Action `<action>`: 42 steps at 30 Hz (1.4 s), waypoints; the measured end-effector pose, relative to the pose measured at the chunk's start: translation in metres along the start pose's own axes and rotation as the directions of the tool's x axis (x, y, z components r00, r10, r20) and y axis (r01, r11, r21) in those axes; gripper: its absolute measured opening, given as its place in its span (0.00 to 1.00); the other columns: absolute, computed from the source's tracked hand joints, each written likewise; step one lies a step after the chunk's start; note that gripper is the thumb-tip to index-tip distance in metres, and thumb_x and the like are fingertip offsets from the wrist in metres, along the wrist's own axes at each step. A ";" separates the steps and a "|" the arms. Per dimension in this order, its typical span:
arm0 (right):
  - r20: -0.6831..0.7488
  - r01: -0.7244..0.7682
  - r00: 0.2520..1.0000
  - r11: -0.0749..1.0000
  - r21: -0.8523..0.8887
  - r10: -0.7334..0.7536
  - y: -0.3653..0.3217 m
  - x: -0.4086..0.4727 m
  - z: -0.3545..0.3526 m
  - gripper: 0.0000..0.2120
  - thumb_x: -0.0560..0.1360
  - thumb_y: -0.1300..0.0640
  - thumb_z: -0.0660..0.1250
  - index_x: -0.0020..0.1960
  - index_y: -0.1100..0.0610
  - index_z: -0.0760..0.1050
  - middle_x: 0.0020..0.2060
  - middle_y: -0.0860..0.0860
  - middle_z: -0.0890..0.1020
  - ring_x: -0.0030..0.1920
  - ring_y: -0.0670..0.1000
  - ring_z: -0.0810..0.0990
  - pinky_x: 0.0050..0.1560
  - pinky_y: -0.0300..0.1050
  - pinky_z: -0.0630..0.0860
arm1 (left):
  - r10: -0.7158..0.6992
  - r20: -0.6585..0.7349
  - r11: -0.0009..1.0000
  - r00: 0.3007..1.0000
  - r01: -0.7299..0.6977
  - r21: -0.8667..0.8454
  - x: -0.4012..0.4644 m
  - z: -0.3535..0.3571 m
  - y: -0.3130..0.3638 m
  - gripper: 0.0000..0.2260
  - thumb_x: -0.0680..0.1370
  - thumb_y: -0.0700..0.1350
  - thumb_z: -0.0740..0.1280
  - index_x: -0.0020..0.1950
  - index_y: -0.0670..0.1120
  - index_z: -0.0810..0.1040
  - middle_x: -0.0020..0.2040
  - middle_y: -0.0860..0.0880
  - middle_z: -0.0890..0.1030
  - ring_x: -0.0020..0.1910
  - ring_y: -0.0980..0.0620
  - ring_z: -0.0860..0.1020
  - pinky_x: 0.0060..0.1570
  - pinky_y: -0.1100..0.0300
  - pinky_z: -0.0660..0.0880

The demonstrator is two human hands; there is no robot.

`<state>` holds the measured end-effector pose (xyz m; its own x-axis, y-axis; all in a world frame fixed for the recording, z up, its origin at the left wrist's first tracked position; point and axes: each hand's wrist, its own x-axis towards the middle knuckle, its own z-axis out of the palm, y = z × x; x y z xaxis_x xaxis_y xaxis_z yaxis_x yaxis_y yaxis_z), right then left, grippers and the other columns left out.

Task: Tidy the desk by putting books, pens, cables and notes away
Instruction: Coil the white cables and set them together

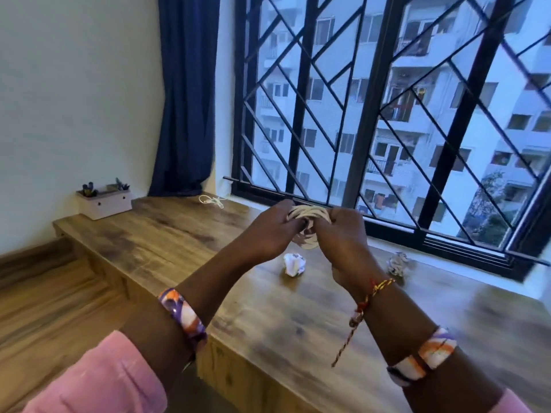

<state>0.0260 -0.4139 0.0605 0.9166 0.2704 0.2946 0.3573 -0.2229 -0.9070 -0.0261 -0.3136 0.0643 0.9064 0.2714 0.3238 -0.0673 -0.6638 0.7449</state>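
Head view, both hands raised above the tabletop (167, 234). I see the left hand (268, 231) and the right hand (343, 239) brought together in front of the window grille (372, 114), each grip clamped on opposite sides of a coiled white cable (308, 216); the fingers curl round the loops, which I judge keeps the coil from springing open while it is gathered for storage. The cable is thin, pale and flexible, wound in several overlapping rings, and held clear of the wooden surface. Below the hands lie two crumpled paper balls, one white (293, 263) and one with dark print (398, 263), well apart and resting on the tabletop, apparently notes not yet cleared. A second loose white cable (211, 201) lies uncoiled near the blue curtain (185, 93). A small pale box-shaped organiser (104, 202) stands at the far left corner against the wall, a likely destination. The tabletop shows matt, streaked wood grain; the paper is sharply creased and angular.
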 end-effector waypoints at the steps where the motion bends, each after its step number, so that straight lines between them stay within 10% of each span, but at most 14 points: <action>1: 0.039 -0.076 0.997 0.995 0.063 0.074 0.004 0.006 -0.008 0.10 0.72 0.65 0.62 0.35 0.57 0.78 0.33 0.58 0.79 0.35 0.52 0.74 0.37 0.45 0.69 | -0.020 0.028 0.999 0.999 0.022 -0.045 0.009 0.008 0.000 0.07 0.80 0.45 0.59 0.51 0.43 0.73 0.44 0.46 0.77 0.42 0.52 0.73 0.40 0.59 0.68; 6: 0.355 -0.305 0.906 0.937 0.173 0.229 0.023 0.045 -0.060 0.07 0.72 0.66 0.67 0.40 0.56 0.78 0.37 0.54 0.82 0.43 0.51 0.78 0.53 0.54 0.76 | -0.205 0.238 0.784 0.949 0.305 -0.541 0.043 0.043 0.003 0.07 0.79 0.41 0.60 0.52 0.43 0.77 0.44 0.44 0.80 0.43 0.50 0.76 0.42 0.59 0.72; 13: 0.330 0.189 0.921 0.978 0.090 -0.208 0.040 0.091 -0.066 0.19 0.70 0.60 0.72 0.59 0.47 0.76 0.45 0.48 0.84 0.45 0.45 0.82 0.42 0.46 0.80 | -0.337 0.257 0.624 0.906 0.419 -0.659 0.080 0.042 0.008 0.09 0.78 0.43 0.59 0.42 0.45 0.77 0.34 0.49 0.76 0.32 0.55 0.71 0.26 0.64 0.67; 18: 0.269 0.417 0.848 0.888 0.195 -0.457 0.046 0.111 -0.038 0.10 0.70 0.61 0.71 0.51 0.55 0.82 0.45 0.49 0.85 0.44 0.44 0.83 0.48 0.45 0.80 | -0.430 0.219 0.641 0.876 0.467 -0.609 0.082 0.024 0.001 0.15 0.77 0.44 0.59 0.33 0.47 0.79 0.30 0.52 0.77 0.27 0.56 0.72 0.29 0.62 0.63; 27: 0.259 -0.023 0.954 0.822 0.569 -0.152 0.040 0.117 0.035 0.11 0.77 0.60 0.63 0.37 0.57 0.77 0.32 0.51 0.81 0.33 0.47 0.79 0.33 0.42 0.78 | -0.397 -0.210 0.902 0.894 0.338 -0.268 0.067 0.025 -0.022 0.12 0.77 0.48 0.61 0.35 0.48 0.76 0.26 0.56 0.73 0.22 0.64 0.68 0.25 0.69 0.65; 33: 0.332 -0.217 0.943 0.735 0.643 -0.012 0.034 0.126 0.078 0.16 0.78 0.56 0.61 0.34 0.57 0.75 0.27 0.50 0.78 0.31 0.51 0.77 0.25 0.36 0.72 | -0.382 -0.227 0.880 0.896 0.278 -0.386 0.064 0.012 -0.058 0.16 0.77 0.49 0.64 0.28 0.50 0.76 0.23 0.59 0.74 0.23 0.65 0.70 0.26 0.74 0.66; 36: 0.209 -0.053 0.974 0.815 0.576 -0.084 0.022 0.133 0.112 0.14 0.78 0.57 0.61 0.35 0.56 0.75 0.25 0.47 0.76 0.27 0.45 0.74 0.27 0.38 0.72 | -0.409 -0.179 0.849 0.895 0.302 -0.433 0.070 -0.015 -0.078 0.12 0.75 0.51 0.65 0.40 0.43 0.79 0.32 0.48 0.75 0.32 0.55 0.71 0.38 0.61 0.69; 42: 0.134 0.400 0.891 0.889 0.224 -0.434 0.008 0.123 0.194 0.12 0.77 0.55 0.62 0.35 0.55 0.71 0.27 0.46 0.73 0.31 0.48 0.72 0.34 0.46 0.72 | -0.457 -0.244 0.805 0.856 0.281 -0.522 0.071 -0.068 -0.135 0.12 0.78 0.43 0.59 0.36 0.46 0.74 0.31 0.47 0.72 0.27 0.54 0.68 0.25 0.67 0.65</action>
<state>0.1068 -0.2007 0.0308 0.6371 0.4632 0.6161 0.6438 0.1197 -0.7558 0.0188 -0.1574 0.0269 0.7046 0.7052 0.0792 -0.0176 -0.0942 0.9954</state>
